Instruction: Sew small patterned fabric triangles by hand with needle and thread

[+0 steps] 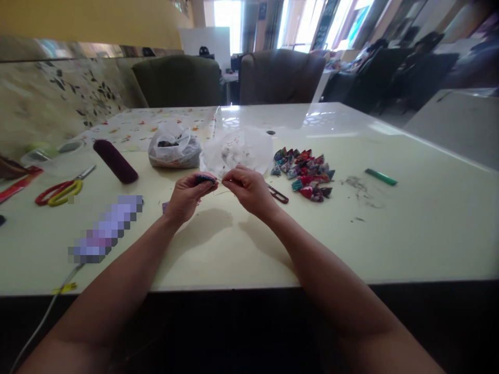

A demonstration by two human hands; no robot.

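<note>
My left hand (189, 195) is closed around a small dark fabric piece (205, 179), held just above the pale table (390, 234). My right hand (249, 189) is pinched shut right beside it, fingertips at the piece; what it pinches is too thin to make out. Both hands meet in front of a crumpled white plastic bag (237, 149). A pile of several small colourful fabric triangles (306, 174) lies just right of my right hand. Small dark-handled thread snips (278, 195) lie on the table by my right wrist.
Red and yellow scissors (62, 191) and a dark maroon roll (115, 161) lie at the left. A grey plastic bag (171, 148) stands behind my left hand. A green stick (381, 177) and thread scraps (356, 184) lie at the right. Armchairs (280, 78) stand beyond the table.
</note>
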